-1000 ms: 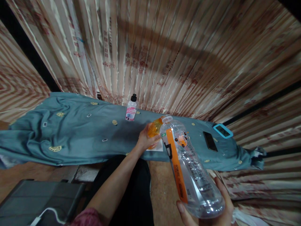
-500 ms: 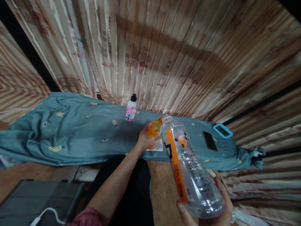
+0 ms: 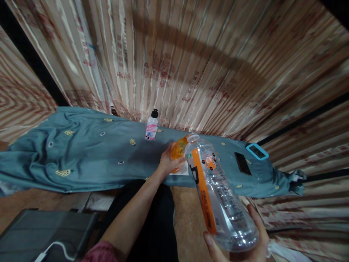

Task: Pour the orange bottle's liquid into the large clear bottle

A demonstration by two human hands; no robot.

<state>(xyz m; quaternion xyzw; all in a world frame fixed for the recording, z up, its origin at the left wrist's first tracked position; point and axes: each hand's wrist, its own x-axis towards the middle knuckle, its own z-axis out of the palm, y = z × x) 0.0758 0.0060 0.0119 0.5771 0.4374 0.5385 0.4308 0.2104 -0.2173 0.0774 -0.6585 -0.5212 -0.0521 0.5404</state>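
My left hand (image 3: 166, 162) is closed around a small bottle of orange-yellow colour (image 3: 178, 147), holding it over the cloth-covered table. A large clear plastic bottle (image 3: 218, 189) with an orange and white label is gripped near its base by my right hand (image 3: 257, 233). It is tilted, its uncapped neck up beside the top of the orange bottle. Whether the two mouths touch, I cannot tell. No liquid is visible inside the clear bottle. Beneath my left hand, part of a white sheet of paper (image 3: 184, 169) shows.
A small bottle with a black cap and pink label (image 3: 151, 128) stands at the table's back. On the right lie a dark phone (image 3: 242, 163) and a blue-framed digital clock (image 3: 257, 151). The blue-green tablecloth (image 3: 89, 156) runs along a curtain (image 3: 169, 72). A grey case (image 3: 51, 229) with a white cable sits lower left.
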